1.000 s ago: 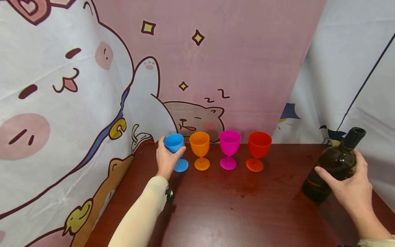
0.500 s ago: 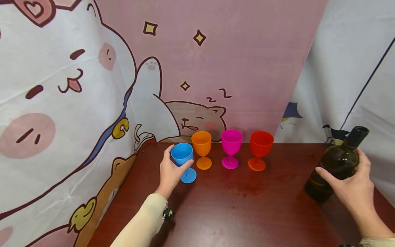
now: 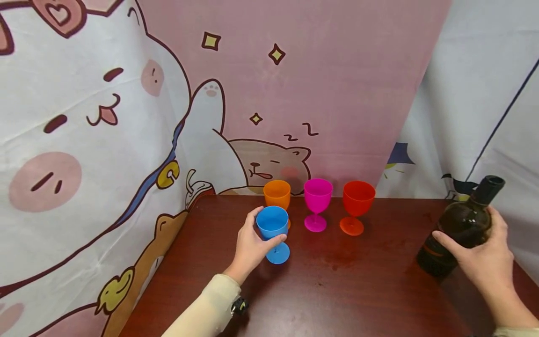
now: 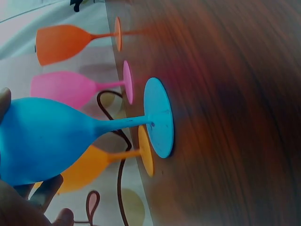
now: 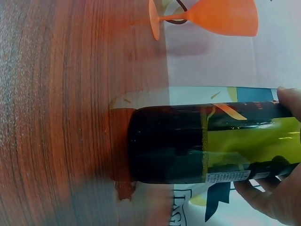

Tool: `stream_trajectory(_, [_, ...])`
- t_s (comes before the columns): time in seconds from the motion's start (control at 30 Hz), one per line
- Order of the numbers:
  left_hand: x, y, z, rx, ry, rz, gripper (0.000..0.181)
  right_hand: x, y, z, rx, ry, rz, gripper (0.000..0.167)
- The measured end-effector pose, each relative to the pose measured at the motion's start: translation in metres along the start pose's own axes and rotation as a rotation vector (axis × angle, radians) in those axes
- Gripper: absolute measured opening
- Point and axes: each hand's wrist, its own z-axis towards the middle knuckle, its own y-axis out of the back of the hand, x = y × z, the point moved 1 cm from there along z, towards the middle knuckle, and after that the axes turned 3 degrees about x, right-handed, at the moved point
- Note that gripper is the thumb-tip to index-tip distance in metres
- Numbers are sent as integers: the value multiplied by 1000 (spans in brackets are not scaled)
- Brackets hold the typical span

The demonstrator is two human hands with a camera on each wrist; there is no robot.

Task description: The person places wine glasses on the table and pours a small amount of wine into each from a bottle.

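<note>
blue goblet [image 3: 273, 228] moved rightward, the hands [image 3: 251, 247] [image 3: 486, 264] gripping it (left) and dark bottle [image 3: 462, 225] (right).

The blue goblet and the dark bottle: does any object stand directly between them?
No. The head view shows only tabletop directly between the blue goblet and the dark bottle; the pink goblet and red goblet stand farther back.

head: above, forward-down | wrists: close, sideways (all share red goblet [image 3: 359, 199])

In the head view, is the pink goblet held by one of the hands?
No, the pink goblet stands on the table; the left hand holds the blue goblet and the right hand holds the bottle.
</note>
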Motion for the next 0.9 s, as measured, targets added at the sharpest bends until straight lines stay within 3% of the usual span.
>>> stream_trajectory(0.23, [-5,-16,-3,71,-25,-33,95,-3,-2,2,-13,2,-1,117])
stream_trajectory(0.43, [-7,-21,-3,79,-22,-68,93,5,-2,8,26,101,-57,116])
stream_trajectory(0.57, [-7,-24,-3,78,-24,-81,92,18,-1,11,58,203,-147,118])
stream_trajectory(0.7, [-8,-25,-4,67,-17,-105,91,44,-3,12,78,342,-195,122])
stream_trajectory(0.9, [-10,-30,-6,86,-49,-93,90,95,-11,13,66,607,-134,121])
